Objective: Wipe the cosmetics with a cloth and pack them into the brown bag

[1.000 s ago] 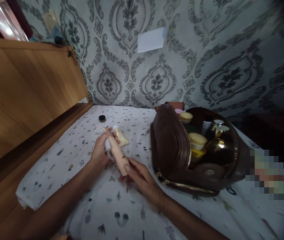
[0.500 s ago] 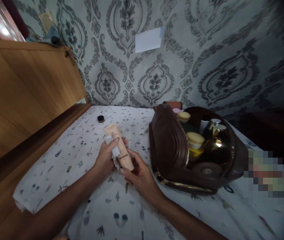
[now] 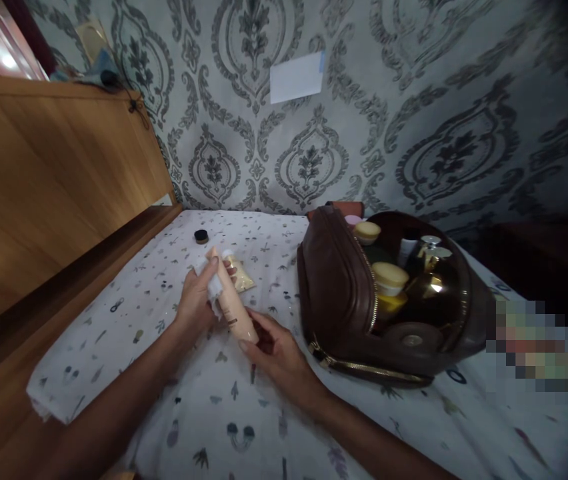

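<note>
A peach tube [image 3: 234, 308] is held at a tilt between both hands above the patterned white sheet [image 3: 164, 287]. My left hand [image 3: 195, 293] grips its upper end together with a crumpled white tissue [image 3: 213, 288], the thumb lying on the tube. At the lower end, the fingers and thumb of my right hand [image 3: 277, 347] pinch the cap. Just behind the tube lies a pale yellow tube [image 3: 243, 275] on the sheet, partly hidden by the left fingers. A small black-lidded jar [image 3: 201, 237] stands farther back.
To the right sits an open brown bag [image 3: 337, 280] holding yellow-lidded jars [image 3: 390, 275] and bottles. A wooden panel [image 3: 64, 173] rises at the left. Behind is a patterned wall with a white paper [image 3: 297, 78] on it.
The peach tube has turned about its length, its printed face now mostly out of sight. My left hand has shifted slightly left, and the pale yellow tube has come into view.
</note>
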A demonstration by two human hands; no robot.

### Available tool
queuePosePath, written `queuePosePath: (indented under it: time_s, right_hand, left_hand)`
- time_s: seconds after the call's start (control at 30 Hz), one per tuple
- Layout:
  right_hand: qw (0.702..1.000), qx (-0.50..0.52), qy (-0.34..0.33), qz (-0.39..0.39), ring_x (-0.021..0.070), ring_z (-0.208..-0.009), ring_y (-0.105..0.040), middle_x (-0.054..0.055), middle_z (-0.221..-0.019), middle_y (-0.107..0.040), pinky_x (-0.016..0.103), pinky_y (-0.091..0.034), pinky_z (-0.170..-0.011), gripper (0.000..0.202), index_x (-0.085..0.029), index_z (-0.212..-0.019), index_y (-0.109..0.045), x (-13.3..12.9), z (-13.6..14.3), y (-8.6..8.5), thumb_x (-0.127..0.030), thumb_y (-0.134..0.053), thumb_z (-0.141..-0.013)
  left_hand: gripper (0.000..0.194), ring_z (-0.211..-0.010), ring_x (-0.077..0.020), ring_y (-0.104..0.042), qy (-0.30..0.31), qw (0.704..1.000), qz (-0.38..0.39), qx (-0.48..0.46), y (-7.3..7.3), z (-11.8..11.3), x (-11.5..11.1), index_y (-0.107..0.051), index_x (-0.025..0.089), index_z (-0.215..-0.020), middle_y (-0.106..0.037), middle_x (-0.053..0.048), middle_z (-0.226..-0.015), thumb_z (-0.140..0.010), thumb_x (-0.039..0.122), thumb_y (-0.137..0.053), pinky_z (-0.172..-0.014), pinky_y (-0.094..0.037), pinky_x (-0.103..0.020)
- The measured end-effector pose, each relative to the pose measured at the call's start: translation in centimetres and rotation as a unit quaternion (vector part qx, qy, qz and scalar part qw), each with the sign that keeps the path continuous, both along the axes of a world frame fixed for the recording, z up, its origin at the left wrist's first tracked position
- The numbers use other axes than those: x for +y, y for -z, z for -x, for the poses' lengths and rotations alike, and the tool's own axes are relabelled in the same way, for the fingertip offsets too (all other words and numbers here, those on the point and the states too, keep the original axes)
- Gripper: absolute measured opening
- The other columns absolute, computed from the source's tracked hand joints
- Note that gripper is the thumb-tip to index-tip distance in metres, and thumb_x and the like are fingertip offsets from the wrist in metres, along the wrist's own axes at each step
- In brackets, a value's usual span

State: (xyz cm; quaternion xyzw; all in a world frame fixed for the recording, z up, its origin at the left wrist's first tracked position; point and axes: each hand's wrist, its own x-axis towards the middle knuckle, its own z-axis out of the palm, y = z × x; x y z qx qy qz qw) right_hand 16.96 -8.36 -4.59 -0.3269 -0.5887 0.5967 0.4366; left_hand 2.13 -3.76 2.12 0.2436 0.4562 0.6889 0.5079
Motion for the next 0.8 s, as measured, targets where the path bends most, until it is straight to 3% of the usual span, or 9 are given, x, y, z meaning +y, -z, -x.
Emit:
queuePosePath:
  time_s: [0.1, 0.3, 0.43, 0.53, 0.67, 0.8]
  right_hand:
    - [0.997, -0.05, 0.033, -0.039, 0.0229, -0.099, -0.06, 0.01, -0.114, -0.064, 0.04, -0.05, -0.091, 0.052, -0.019, -0.127, -0.063, -0.1, 0.3, 0.4, -0.026, -0.067, -0.076]
    - [0.996, -0.035, 0.051, -0.063, 0.0234, -0.103, -0.06, 0.008, -0.118, -0.064, 0.039, -0.051, -0.091, 0.049, -0.023, -0.13, -0.06, -0.2, 0.1, 0.4, -0.026, -0.064, -0.081]
    - [0.998, -0.024, 0.046, -0.027, 0.0188, -0.085, -0.061, 0.006, -0.108, -0.066, 0.031, -0.054, -0.075, 0.051, -0.022, -0.134, -0.056, -0.3, -0.1, 0.0, -0.027, -0.063, -0.084]
    - [0.999, -0.024, 0.044, 0.007, 0.0163, -0.074, -0.058, 0.005, -0.099, -0.066, 0.027, -0.052, -0.063, 0.056, -0.022, -0.136, -0.054, -0.4, -0.1, -0.3, -0.029, -0.065, -0.082]
    - [0.998, 0.005, 0.052, 0.021, 0.0201, -0.09, -0.062, 0.008, -0.119, -0.063, 0.03, -0.054, -0.071, 0.066, -0.022, -0.141, -0.048, -0.2, 0.0, -0.3, -0.031, -0.069, -0.079]
    - [0.996, 0.007, 0.086, -0.003, 0.0209, -0.1, -0.063, 0.009, -0.134, -0.058, 0.034, -0.055, -0.085, 0.067, -0.022, -0.143, -0.048, 0.2, -0.3, -0.3, -0.025, -0.065, -0.078]
  left_hand:
    - [0.032, -0.062, -0.0131, -0.068, -0.03, 0.999, 0.002, -0.02, -0.4, 0.4, 0.2, -0.066, 0.017, -0.094, -0.072, -0.001, -0.075, -0.07, 0.032, -0.081, -0.063, -0.058, -0.025]
    - [0.034, -0.06, -0.0152, -0.068, -0.002, 1.0, 0.024, 0.006, 0.2, 0.3, 0.1, -0.065, 0.015, -0.086, -0.071, -0.003, -0.072, -0.067, 0.038, -0.082, -0.062, -0.058, -0.028]
    - [0.039, -0.055, -0.0129, -0.064, 0.027, 1.0, 0.0, 0.009, 0.7, 0.2, 0.0, -0.066, 0.016, -0.086, -0.069, 0.0, -0.067, -0.062, 0.039, -0.086, -0.059, -0.056, -0.025]
    - [0.038, -0.057, -0.0129, -0.064, 0.052, 0.998, 0.029, 0.013, 1.1, -0.4, -0.6, -0.067, 0.015, -0.084, -0.07, -0.002, -0.068, -0.063, 0.042, -0.085, -0.059, -0.055, -0.025]
    - [0.043, -0.064, -0.0145, -0.065, 0.126, 0.991, 0.04, 0.018, 1.9, -2.1, -2.0, -0.068, 0.014, -0.085, -0.07, -0.003, -0.073, -0.062, 0.046, -0.085, -0.061, -0.054, -0.025]
    - [0.045, -0.057, -0.0122, -0.06, 0.179, 0.983, 0.015, 0.038, 2.6, -3.3, -3.1, -0.064, 0.016, -0.085, -0.065, 0.001, -0.066, -0.059, 0.044, -0.087, -0.054, -0.049, -0.022]
